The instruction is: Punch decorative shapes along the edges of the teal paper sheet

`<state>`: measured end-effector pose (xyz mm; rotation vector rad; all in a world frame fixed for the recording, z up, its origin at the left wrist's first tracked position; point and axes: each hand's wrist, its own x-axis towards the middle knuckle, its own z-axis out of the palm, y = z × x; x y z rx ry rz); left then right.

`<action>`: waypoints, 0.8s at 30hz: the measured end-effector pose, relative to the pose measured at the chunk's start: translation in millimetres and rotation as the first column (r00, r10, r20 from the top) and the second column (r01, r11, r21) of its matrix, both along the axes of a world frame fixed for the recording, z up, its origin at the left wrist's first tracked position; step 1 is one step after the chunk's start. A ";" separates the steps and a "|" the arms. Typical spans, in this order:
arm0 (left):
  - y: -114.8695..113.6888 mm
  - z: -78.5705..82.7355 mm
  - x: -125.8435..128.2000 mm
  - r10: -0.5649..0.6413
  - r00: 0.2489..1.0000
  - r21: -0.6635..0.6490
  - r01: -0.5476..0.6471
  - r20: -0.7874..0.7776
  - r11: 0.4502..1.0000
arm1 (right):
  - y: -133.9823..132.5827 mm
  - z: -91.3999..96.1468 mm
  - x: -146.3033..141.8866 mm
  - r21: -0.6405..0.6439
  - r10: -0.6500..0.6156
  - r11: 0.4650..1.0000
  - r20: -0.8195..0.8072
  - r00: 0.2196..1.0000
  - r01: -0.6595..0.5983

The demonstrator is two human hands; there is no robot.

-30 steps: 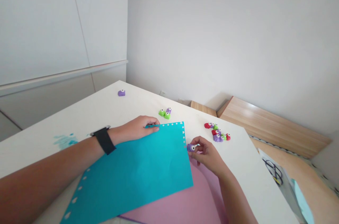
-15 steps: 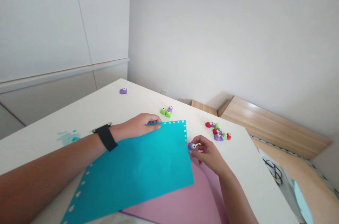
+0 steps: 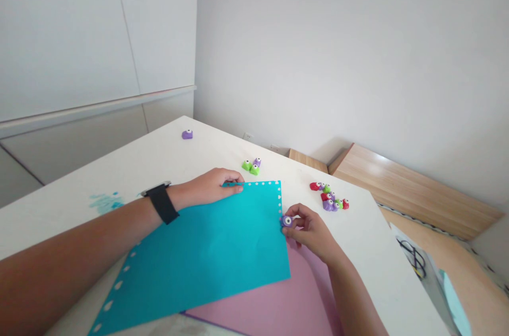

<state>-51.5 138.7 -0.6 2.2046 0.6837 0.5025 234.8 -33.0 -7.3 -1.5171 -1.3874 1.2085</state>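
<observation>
Okay, the left hand (image 3: 210,187) grips the top edge of the teal sheet (image 3: 210,256), fingers curled over it, and the right hand (image 3: 312,231) is closed in a pinch on a purple punch (image 3: 286,221), which sits at the sheet's right edge just below the upper right corner. Small white notches run along the top and right edges and along the lower left edge. The sheet lies tilted, partly over a pink sheet (image 3: 274,293), on a white table (image 3: 207,145). For a clean result we'd want the edge seated square in the punch and the sheet flat and taut under the left hand; the fingers hide the slot, so we can't tell how deep the edge sits. Spare red, green and purple punches (image 3: 328,198) lie right of the sheet, near the table's far edge.
</observation>
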 end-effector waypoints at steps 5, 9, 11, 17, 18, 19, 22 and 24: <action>0.5 0.9 -0.6 0.027 1.000 0.003 -0.027 -0.004 1.000 | -1.0 -1.9 -3.3 -0.024 0.011 1.000 -0.094 0.996 -0.014; 1.5 0.0 -1.0 0.025 1.000 0.021 -0.025 -0.002 0.999 | -1.4 -4.0 -5.4 -0.067 0.039 0.997 -0.154 0.987 -0.049; 2.1 -1.5 -0.9 0.020 1.000 0.031 -0.019 -0.007 0.999 | -0.9 -3.9 -7.0 -0.080 0.035 0.996 -0.182 0.983 -0.050; 3.2 -3.6 -0.9 0.017 1.000 0.042 -0.017 0.005 0.999 | 1.4 -0.8 -11.0 -0.060 -0.013 0.998 -0.273 0.962 -0.003; 3.2 -3.2 -1.1 0.017 1.000 0.042 -0.018 0.006 0.999 | 1.8 -1.0 -11.0 -0.064 -0.031 0.998 -0.282 0.959 0.014; 3.2 -2.8 -1.3 0.018 1.000 0.041 -0.018 0.008 0.999 | 2.3 -1.7 -10.8 -0.072 -0.051 0.997 -0.288 0.956 0.031; 2.9 -2.1 -1.8 0.020 1.000 0.042 -0.021 0.016 0.999 | 3.9 -5.5 -10.2 -0.098 -0.084 0.993 -0.282 0.956 0.059; 2.7 -2.4 -1.8 0.021 1.000 0.038 -0.022 0.018 0.999 | 4.7 -7.8 -10.2 -0.115 -0.077 0.992 -0.257 0.963 0.049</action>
